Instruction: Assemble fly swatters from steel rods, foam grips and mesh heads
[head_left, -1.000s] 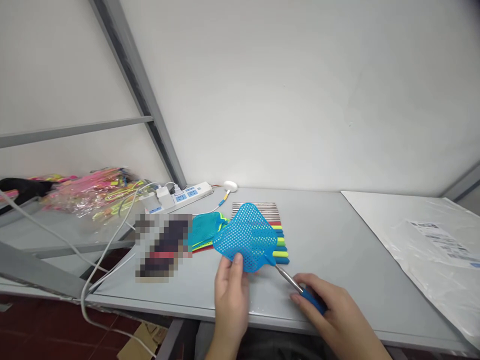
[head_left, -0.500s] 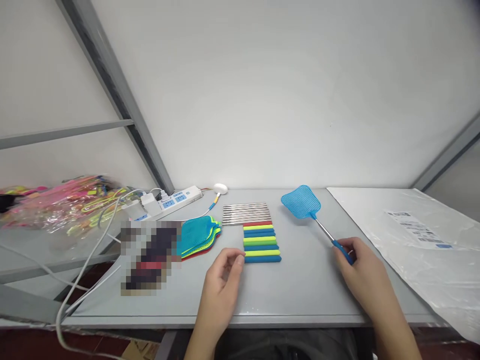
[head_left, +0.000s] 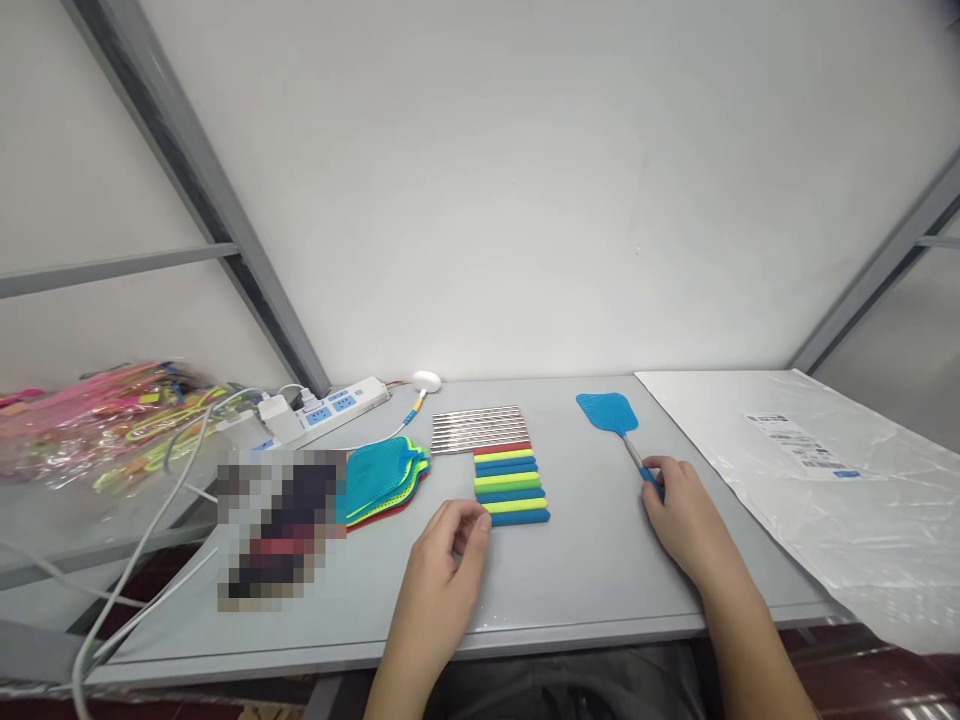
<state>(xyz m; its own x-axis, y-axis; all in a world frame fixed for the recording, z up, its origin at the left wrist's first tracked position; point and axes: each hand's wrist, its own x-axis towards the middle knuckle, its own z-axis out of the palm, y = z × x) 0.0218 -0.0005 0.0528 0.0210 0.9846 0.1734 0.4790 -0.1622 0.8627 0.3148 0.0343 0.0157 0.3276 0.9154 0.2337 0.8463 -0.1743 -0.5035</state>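
My right hand [head_left: 679, 510] is closed around the blue handle of a fly swatter [head_left: 609, 411]. Its blue mesh head points away from me, on a short metal shaft, low over the table's right half. The fingers of my left hand [head_left: 446, 555] are curled, thumb and forefinger together over the left end of the nearest blue handle [head_left: 521, 517]. That handle is lowest in a row of coloured handles [head_left: 508, 481] in red, yellow, green and blue. Just behind them several metal rods [head_left: 480, 428] lie side by side. Left of these, loose swatter heads [head_left: 379, 478] are stacked, blue-green on top.
A white power strip [head_left: 334, 410] with plugs and cables stands at the back left, beside a small white device [head_left: 426, 381]. Bagged colourful items [head_left: 112, 410] sit further left. White plastic wrapping [head_left: 750, 480] covers the right side. A pixelated patch hides something at left.
My right hand has moved the fly swatter forward and lower, so its head lies flatter. My left hand stays at the handles. The whole view has shifted slightly.
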